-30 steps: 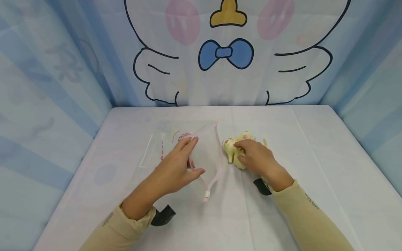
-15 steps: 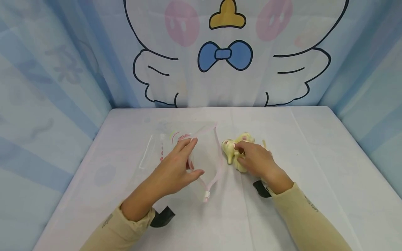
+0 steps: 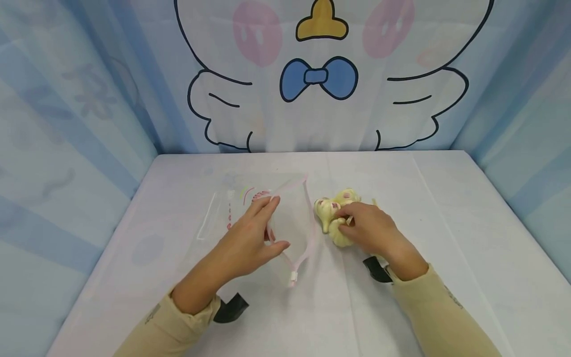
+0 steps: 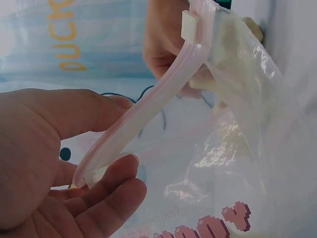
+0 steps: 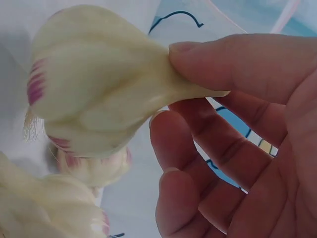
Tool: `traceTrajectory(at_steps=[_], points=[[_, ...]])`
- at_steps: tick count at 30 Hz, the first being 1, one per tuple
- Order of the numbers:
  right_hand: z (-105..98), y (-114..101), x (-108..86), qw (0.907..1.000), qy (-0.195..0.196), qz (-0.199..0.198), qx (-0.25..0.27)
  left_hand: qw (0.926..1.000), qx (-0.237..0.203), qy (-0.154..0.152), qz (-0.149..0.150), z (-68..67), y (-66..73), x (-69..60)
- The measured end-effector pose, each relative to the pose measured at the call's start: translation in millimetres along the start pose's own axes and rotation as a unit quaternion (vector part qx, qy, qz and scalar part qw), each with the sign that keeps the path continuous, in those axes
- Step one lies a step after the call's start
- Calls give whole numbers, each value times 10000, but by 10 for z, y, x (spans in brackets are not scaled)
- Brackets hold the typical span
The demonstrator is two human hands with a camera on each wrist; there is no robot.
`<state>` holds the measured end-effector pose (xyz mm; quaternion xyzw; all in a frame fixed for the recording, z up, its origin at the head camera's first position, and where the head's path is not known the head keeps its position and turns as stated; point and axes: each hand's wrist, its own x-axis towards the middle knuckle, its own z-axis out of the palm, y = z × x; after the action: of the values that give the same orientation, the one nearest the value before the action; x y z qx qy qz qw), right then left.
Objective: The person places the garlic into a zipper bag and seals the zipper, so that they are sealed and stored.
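In the head view, a clear zip bag [image 3: 290,218] with a pink rim lies on the table with its mouth facing right. My left hand [image 3: 243,243] is at that mouth; the left wrist view has the pink rim [image 4: 133,114] running between thumb and curled fingers of my left hand [image 4: 74,158]. Right of the bag, my right hand [image 3: 374,228] pinches a garlic bulb [image 3: 340,235] by its stem. Seen from the right wrist, the bulb [image 5: 94,79] hangs sideways from the thumb and fingertips of my right hand [image 5: 237,134], purple marks at its far end.
More garlic bulbs [image 3: 325,208] lie close beside the held one, just right of the bag's mouth. A white slider [image 3: 294,276] sits at the near end of the bag's rim. Printed curtains [image 3: 318,124] stand behind the table and at both sides.
My right hand has drawn slightly right and now pinches a bulb's stem, the bulb turned and shifted a little toward me. My left hand and the bag have stayed in place.
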<state>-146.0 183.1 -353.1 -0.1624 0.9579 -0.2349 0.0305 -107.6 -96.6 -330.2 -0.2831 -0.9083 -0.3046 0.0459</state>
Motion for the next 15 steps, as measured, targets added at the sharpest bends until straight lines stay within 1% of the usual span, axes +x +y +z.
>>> traceTrajectory(at_steps=[5,11,15], points=[[-76,-27,-45,9999,110,-96,77,10000,2,-4,20,2,-1,-2],[-133,-47,-85,9985,358,-321,245,10000,20,28,39,4,5,2],[-163,-69,-125,9972,562,-342,357,10000,14,30,35,5,5,2]])
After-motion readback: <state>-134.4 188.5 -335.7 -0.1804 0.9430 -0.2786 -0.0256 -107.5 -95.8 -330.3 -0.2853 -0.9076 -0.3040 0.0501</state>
